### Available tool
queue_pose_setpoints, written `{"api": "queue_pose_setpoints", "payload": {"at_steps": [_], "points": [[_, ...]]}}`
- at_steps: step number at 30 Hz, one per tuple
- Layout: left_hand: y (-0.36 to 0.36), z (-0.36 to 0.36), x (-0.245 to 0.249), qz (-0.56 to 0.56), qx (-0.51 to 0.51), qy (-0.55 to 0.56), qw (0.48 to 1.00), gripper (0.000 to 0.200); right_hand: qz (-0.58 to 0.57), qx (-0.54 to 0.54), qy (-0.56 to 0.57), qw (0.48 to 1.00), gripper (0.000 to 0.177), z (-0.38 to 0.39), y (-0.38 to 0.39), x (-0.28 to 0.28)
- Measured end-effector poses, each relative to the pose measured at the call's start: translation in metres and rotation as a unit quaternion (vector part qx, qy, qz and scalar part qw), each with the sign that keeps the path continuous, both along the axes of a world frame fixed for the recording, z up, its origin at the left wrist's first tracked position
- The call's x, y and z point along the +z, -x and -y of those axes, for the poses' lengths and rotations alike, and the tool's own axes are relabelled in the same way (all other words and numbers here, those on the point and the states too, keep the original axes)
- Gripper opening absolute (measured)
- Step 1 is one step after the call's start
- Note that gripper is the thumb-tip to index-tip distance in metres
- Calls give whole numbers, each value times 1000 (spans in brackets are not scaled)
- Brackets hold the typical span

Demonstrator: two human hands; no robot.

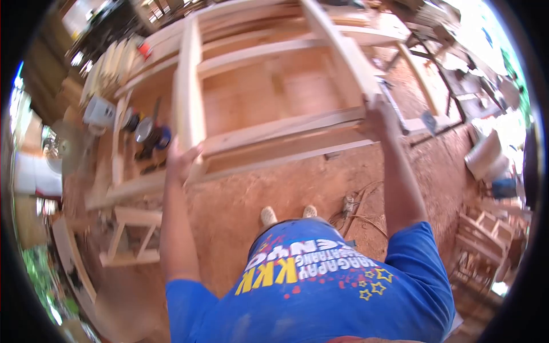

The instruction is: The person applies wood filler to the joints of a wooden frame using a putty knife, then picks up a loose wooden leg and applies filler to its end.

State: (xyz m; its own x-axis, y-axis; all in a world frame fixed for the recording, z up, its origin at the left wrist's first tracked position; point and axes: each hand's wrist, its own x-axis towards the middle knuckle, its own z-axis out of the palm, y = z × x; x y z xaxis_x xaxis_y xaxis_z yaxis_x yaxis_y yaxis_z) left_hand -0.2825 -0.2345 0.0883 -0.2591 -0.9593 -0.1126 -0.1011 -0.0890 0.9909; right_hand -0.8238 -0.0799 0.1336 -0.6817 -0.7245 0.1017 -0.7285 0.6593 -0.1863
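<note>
Left hand (184,161): part-closed, thumb and fingers about the near left corner of the wooden frame (280,131)
Right hand (378,117): closed on the frame's near right corner; finger detail blurred
Frame position: centre, ahead of the feet
Left side: white bucket (99,112), metal can (146,130) and dark tool (150,151) beside the frame
Near left floor: small wooden piece (131,237)
Near right floor: cable (369,219), just beside the feet (269,215)
</note>
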Motion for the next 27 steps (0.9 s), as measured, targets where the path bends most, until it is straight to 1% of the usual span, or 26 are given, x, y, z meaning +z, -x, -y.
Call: {"api": "queue_pose_setpoints", "payload": {"at_steps": [1,2,3,6,9,12,13,14,15,16,17,18,19,21,23,24,26,27], "points": [[-1,2,-1,30,-10,27,999,72,16,-13,5,1000,68,1,2,0],[6,-3,11,19,-14,25,999,64,33,-27,8,999,67,3,2,1],[3,1,8,45,-14,39,998,58,63,-31,29,997,66,2,-7,13],[2,5,6,60,-17,94,994,56,73,-35,23,996,64,2,-19,31],[5,0,15,-1,-37,15,999,59,93,-30,23,995,64,-5,-22,35],[5,-7,16,3,-24,30,999,70,84,-28,41,995,62,-8,-22,27],[-1,-6,7,113,15,69,991,82,71,-17,53,996,61,-8,-17,18],[-3,-8,-8,80,40,42,995,86,48,-9,58,997,59,-9,-15,12],[-4,-16,-18,43,67,16,997,90,48,-15,46,998,59,-13,-25,24],[-6,-31,-14,41,79,-10,996,87,36,4,13,999,51,-17,-30,31],[-7,-47,-8,39,96,-36,994,84,-102,116,-2,988,48,-18,-6,0],[-8,-62,-5,-3,84,-27,996,76,-264,203,-4,943,47,-19,18,-32],[-9,-77,-4,-43,74,-18,996,68,-275,202,-29,940,47,-20,13,-25],[-15,-96,-26,-9,106,31,994,53,-296,201,-80,930,54,-21,2,-12],[-9,-108,-24,28,158,70,985,48,-279,211,-49,935,41,-18,9,-13],[-10,-108,-21,88,148,90,981,45,-270,217,-34,937,38,-16,13,-15],[-14,-106,-14,209,127,122,962,43,-290,236,-27,927,43,-15,31,-26],[-16,-103,-25,230,146,191,943,41,-302,244,-26,921,46,-15,40,-35]]}}
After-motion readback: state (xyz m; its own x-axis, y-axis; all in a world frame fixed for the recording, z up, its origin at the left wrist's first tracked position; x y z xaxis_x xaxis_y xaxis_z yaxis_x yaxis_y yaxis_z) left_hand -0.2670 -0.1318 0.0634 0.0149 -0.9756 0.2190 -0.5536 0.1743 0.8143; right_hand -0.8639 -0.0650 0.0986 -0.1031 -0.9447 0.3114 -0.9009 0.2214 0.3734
